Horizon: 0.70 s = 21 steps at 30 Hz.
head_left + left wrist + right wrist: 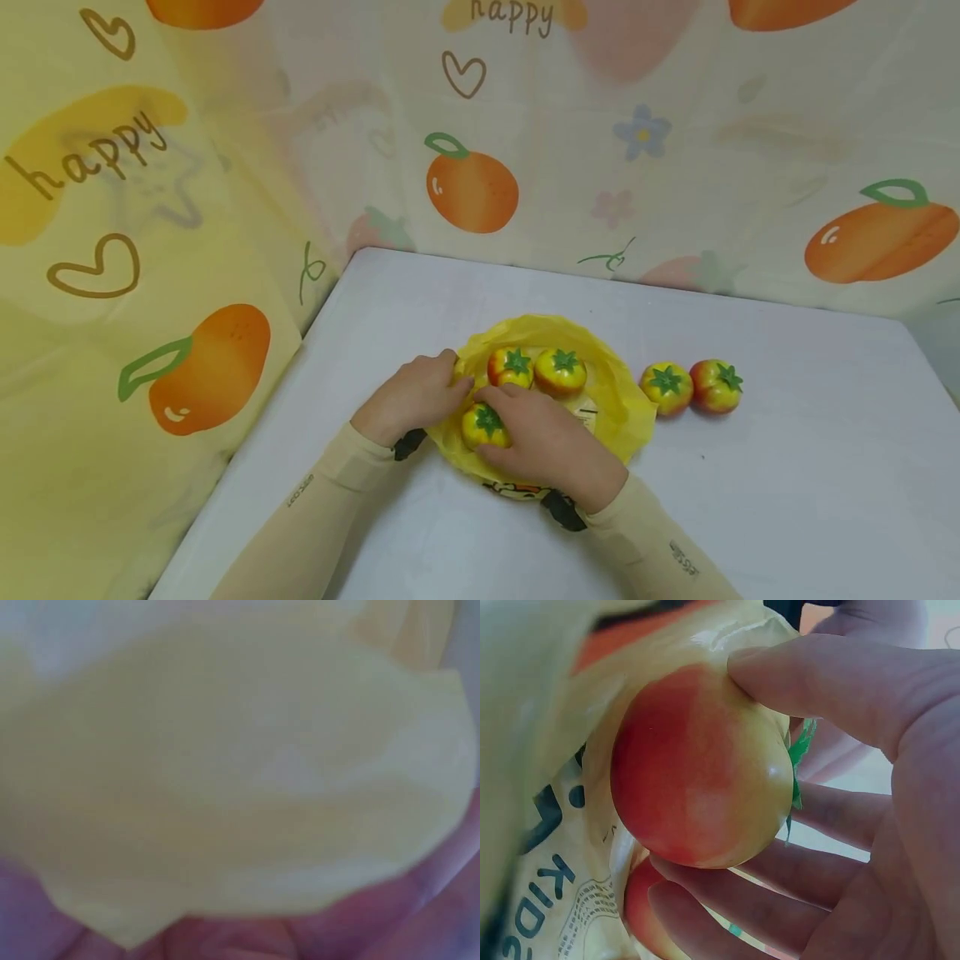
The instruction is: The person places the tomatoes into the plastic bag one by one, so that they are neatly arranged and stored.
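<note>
A yellow plastic bag (633, 421) lies spread open on the table, its rim rolled outward. My left hand (416, 396) grips the rim on the left side; in the left wrist view the pale bag film (225, 787) covers much of the fingers. Inside the bag's near left part, my right hand (551, 437) holds a yellow-red tomato (486, 423) with a green leafy top. The right wrist view shows thumb and fingers around this tomato (697, 765), with bag film behind it. Two more tomatoes, a left one (510, 367) and a right one (561, 372), sit farther back in the bag.
To the right of the bag, two tomatoes stand side by side on the white table (810, 467), one yellower (667, 388) and one redder (716, 386). A fruit-patterned cloth (555, 208) hangs behind the table and along its left side.
</note>
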### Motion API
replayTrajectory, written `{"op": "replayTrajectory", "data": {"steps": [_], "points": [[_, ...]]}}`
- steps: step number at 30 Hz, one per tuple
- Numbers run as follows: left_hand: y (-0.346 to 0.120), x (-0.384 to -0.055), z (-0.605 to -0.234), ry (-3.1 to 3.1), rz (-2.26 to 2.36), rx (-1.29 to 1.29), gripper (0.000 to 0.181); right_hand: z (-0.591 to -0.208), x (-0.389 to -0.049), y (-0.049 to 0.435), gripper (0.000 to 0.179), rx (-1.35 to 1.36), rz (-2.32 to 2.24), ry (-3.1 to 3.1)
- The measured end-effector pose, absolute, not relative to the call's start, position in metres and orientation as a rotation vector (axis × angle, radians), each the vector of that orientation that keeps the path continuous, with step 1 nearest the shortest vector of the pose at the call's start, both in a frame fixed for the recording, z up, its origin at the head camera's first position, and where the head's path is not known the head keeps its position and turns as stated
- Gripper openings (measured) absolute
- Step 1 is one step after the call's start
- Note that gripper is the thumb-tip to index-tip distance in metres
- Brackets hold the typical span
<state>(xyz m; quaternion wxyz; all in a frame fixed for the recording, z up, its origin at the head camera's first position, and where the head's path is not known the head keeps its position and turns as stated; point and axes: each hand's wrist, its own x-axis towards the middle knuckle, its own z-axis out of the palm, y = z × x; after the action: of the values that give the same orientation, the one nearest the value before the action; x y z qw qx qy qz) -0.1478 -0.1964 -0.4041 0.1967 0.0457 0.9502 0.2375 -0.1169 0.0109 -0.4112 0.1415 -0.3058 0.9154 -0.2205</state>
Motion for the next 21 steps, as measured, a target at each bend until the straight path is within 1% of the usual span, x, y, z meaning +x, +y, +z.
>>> {"op": "replayTrajectory", "data": {"steps": [21], "points": [[-0.1928,-0.1461,-0.4025,2.68,0.632,0.144,0.037,-0.4205,-0.1163,0.0101,0.059,-0.918,-0.623,2.639]]}}
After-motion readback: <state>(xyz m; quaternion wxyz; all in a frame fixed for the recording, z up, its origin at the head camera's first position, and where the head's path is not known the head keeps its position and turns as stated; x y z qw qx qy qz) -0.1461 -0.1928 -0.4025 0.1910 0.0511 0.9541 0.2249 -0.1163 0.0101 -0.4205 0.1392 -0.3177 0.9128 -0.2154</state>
